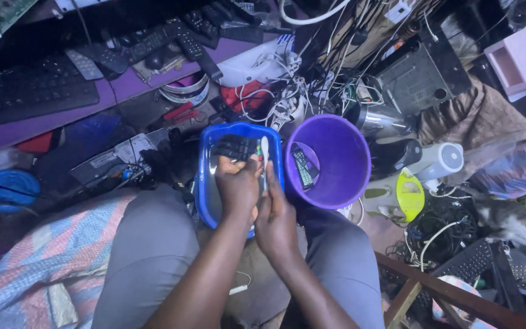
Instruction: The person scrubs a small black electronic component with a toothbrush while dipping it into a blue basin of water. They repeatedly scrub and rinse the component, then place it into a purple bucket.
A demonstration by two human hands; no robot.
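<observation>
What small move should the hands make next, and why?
Probably draw the toothbrush in the right hand across the black remote control that the left hand holds over the blue basin; the brush head is beside it.

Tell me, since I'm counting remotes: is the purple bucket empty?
Not empty. The purple bucket holds one dark remote leaning against its inner wall; its bottom is otherwise bare.

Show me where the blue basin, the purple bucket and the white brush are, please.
blue basin (pixel 205 176), head view, on its left wall.
purple bucket (pixel 342 155), head view, on its bare inner wall.
white brush (pixel 265 146), head view, on its upper end above the right hand (pixel 275 219).
</observation>
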